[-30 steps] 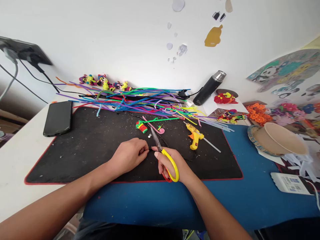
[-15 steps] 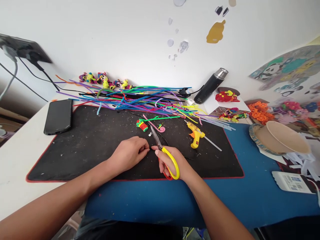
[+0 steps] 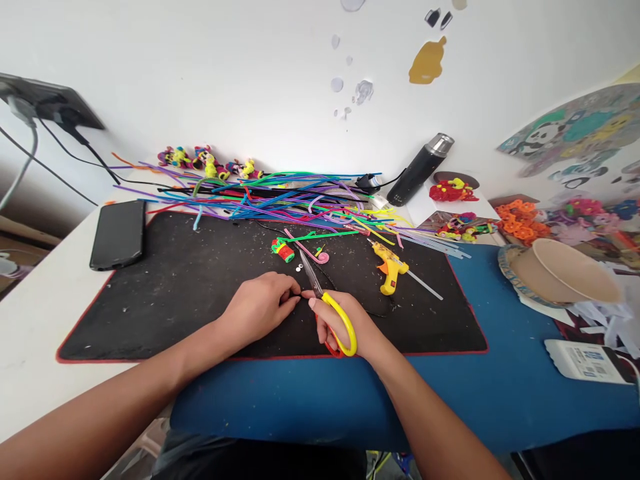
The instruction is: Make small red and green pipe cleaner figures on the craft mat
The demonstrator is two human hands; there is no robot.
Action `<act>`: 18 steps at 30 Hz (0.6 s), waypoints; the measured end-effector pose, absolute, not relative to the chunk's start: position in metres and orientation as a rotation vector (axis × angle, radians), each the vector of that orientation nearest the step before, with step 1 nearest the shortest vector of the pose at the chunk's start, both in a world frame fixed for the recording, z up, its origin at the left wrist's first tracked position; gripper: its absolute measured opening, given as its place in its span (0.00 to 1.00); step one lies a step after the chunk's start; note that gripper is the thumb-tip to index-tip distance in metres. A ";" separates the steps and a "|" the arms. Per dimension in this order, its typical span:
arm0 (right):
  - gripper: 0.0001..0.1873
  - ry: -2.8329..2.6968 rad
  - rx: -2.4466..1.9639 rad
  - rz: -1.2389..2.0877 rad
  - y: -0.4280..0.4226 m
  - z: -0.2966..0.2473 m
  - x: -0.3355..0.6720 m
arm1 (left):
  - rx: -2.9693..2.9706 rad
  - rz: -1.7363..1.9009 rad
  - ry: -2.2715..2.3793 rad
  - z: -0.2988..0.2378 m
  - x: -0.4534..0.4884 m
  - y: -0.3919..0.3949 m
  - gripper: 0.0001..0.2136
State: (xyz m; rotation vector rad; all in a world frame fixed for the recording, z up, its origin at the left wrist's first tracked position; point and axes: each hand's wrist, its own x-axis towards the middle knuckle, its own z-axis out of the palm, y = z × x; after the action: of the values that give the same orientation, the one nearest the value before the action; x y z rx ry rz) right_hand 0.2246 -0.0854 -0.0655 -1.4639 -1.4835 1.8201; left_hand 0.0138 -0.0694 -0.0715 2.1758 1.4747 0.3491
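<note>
My right hand (image 3: 345, 323) grips yellow-and-red scissors (image 3: 330, 313) over the black mat (image 3: 165, 293), blades pointing away from me. My left hand (image 3: 260, 307) rests on the mat just left of the blades, its fingertips pinched on something small and dark that I cannot make out. Just beyond the blades lie two tiny white dots (image 3: 299, 269), a small red, green and yellow coil (image 3: 283, 251) and a pink curled pipe cleaner (image 3: 315, 253).
A heap of coloured pipe cleaners (image 3: 280, 200) lies along the mat's far edge. A yellow glue gun (image 3: 391, 268) sits to the right, a black phone (image 3: 118, 235) to the left. A black flask (image 3: 419, 171), paper bowls (image 3: 555, 273) and pipe-cleaner figures (image 3: 205, 160) stand around.
Hands and scissors stay almost in place. The view has shifted slightly.
</note>
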 end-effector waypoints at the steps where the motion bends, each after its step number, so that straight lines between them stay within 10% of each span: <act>1: 0.31 -1.487 -1.465 1.818 -0.085 -0.066 0.224 | 2.178 0.340 1.486 -0.071 0.015 -0.069 0.07; 18: 0.31 -1.481 -1.421 1.831 -0.086 -0.072 0.227 | 2.249 0.302 1.554 -0.073 0.018 -0.072 0.07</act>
State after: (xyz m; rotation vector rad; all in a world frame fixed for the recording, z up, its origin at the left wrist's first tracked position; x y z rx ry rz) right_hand 0.2271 -0.0858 -0.0718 -1.4209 -1.4805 1.8313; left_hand 0.0180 -0.0717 -0.0726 2.2491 1.5544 0.3018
